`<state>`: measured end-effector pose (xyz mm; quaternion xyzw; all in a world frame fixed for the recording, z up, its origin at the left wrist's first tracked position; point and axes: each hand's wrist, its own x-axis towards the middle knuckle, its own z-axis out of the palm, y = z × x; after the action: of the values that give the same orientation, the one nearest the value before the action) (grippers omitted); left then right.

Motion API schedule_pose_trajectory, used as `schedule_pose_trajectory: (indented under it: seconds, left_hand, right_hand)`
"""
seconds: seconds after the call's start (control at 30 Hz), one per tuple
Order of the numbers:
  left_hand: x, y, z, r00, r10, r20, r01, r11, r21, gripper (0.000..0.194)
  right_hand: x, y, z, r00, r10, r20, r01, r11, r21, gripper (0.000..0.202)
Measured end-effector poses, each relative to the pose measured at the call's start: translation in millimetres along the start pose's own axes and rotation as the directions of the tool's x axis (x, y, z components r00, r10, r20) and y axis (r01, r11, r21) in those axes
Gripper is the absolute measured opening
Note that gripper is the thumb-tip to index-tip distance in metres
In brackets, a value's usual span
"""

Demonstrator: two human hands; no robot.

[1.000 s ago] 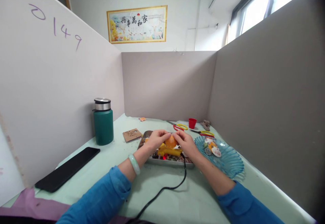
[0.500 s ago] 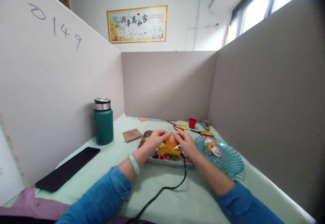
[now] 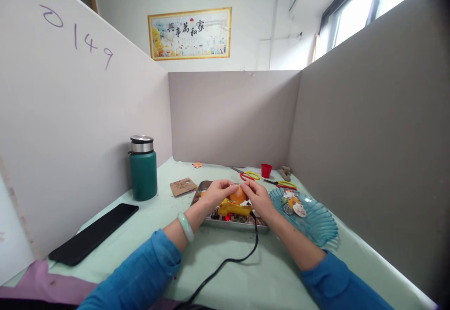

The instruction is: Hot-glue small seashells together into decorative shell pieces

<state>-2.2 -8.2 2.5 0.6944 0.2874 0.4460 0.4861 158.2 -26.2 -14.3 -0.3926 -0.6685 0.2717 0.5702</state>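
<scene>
Below the centre of the frame, pinching the orange piece [image 3: 238, 195] near its top between thumbs and fingers of left hand [image 3: 216, 191] and right hand [image 3: 258, 196], tips close together and partly hiding the contact. Placed over or inside the metal tray [image 3: 228, 226], among small mixed bits; cannot tell whether lifted clear or resting on them. At too light a pinch, liable to slip down among those bits; at too hard or uneven a one, liable to bend, crack or spring loose, depending on a stiffness not readable here. Directly below in the frame, lying across the tray, a yellow corded tool [image 3: 236, 208], perhaps a glue gun. If hot, a burn risk from any careless dip of either hand. Toward the lower centre, trailing in a loose curve over the tabletop [image 3: 228, 286], the black cord [image 3: 234, 260]: if caught by a sleeve, apt to drag the tool against the piece or tip the tray. At the right, just beside the right forearm, the blue scalloped plate [image 3: 325, 228] with its cutouts [image 3: 293, 203], exposed to a knock from an outward elbow swing.
</scene>
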Motion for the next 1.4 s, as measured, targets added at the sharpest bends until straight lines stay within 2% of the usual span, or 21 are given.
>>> schedule_pose_trajectory:
  seconds: [0.53,0.87,1.13,1.4]
  left_hand:
    - [0.5,-2.4,0.0,1.000,-0.019,-0.012,0.019,1.000,-0.014,0.037]
    - [0.5,0.0,-0.2,1.000,0.023,-0.012,-0.023,1.000,-0.013,0.036]
    - [0.6,-2.2,-2.0,0.999,0.034,-0.026,-0.032,0.997,0.074,0.035]
    - [1.9,-4.3,-1.6,0.998,0.045,-0.035,-0.042,0.997,0.062,0.035]
  right_hand:
    - [0.2,-0.5,-0.4,1.000,0.000,-0.006,0.000,0.999,-0.033,0.028]
    - [-1.4,-0.7,0.8,1.000,0.002,0.012,-0.002,0.999,-0.035,0.028]
    - [-0.9,-0.7,-0.9,0.999,-0.030,0.019,0.032,0.996,-0.086,0.028]
    - [-0.1,0.4,0.3,1.000,-0.003,0.015,0.003,0.999,-0.035,0.028]
